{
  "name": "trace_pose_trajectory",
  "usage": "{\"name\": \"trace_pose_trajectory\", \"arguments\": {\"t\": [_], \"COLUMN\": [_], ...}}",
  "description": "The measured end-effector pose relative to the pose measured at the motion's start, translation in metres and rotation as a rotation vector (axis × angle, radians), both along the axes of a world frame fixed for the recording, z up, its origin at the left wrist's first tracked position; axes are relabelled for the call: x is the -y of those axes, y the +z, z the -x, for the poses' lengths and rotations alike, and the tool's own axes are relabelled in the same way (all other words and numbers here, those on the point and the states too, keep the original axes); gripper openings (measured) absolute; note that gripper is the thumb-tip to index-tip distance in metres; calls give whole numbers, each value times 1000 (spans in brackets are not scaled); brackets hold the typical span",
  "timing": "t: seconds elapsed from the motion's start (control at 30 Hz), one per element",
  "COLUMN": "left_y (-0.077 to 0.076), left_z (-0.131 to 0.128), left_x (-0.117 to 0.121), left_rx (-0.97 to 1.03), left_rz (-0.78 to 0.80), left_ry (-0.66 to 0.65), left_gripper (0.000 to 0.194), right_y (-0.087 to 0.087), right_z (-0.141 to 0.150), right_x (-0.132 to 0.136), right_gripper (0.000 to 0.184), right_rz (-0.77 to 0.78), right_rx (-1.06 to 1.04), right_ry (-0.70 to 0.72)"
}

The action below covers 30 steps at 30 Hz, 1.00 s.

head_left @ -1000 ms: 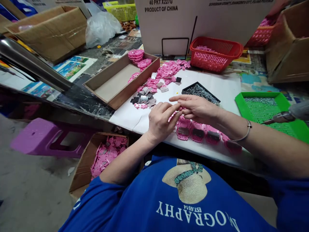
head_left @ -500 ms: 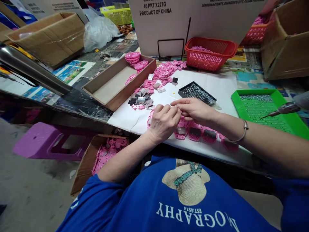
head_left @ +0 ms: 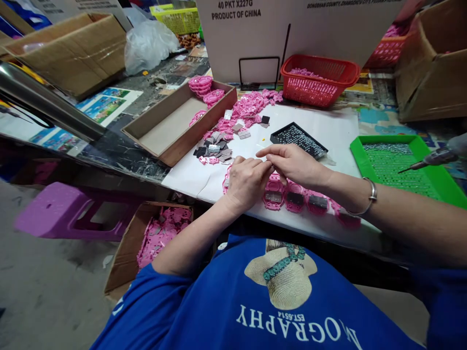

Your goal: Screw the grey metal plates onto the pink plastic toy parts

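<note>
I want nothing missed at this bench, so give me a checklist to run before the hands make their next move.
1. Left hand and right hand together at the fingertips: ok.
2. Small piece seated in the grip: cannot tell, fingers hide it.
3. Visible plates lying on the row of pink parts: ok.
4. Black tray stocked with small metal pieces: ok.
5. Loose plates sorted apart from the pink pile: not ok, they mingle at the edge.
6. Power tool tip away from both hands: ok.
</note>
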<state>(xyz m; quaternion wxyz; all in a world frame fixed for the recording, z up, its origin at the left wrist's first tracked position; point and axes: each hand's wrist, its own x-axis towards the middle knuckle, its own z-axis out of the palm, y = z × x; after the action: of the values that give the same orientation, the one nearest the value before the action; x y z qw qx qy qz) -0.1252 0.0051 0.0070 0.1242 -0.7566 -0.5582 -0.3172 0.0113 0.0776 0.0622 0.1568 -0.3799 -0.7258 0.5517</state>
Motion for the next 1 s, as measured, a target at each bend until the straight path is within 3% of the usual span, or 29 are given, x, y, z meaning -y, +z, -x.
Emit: {"name": "trace_pose_trajectory", "arguments": {"t": [0.17,0.33,0.47,0.53,0.63,0.73,0.8,0.9,1.0], "left_y": [-5,3,10,11,12,14,16,17,13], "left_z": [4,2,4,7,10,9,7,4,1], "left_x": [0,5,8,7,4,1,0,0,7], "left_rx": [130,358,890,1209,1533,1686,1741,1763,1553], "left_rz": [37,37,174,315,475,553,592,648,615], "left_ry": [-15,-56,-61,-68,-98,-119,-144,-174,-139], "left_gripper": [30,22,20,22,26,26,26,28,36], "right_y": [-2,-3,-1,-1,-3,-7,-9,-10,-8], "right_z": [1,4,3,1,-2,-2,-1,-1,-5], "right_x": [3,2,-6,-10,-10,-7,-6,-7,-16], "right_gripper": [25,16,17,17,19,14,15,15,15], "right_rz": [7,235,433,453,249,-113,-249,-285,-234], "right_rx": [-41,-173,-318,-335,-290,-251,-250,-276,-233], "right_ry": [-2,-9,-203,-202,-97,-53,-36,17,41]}}
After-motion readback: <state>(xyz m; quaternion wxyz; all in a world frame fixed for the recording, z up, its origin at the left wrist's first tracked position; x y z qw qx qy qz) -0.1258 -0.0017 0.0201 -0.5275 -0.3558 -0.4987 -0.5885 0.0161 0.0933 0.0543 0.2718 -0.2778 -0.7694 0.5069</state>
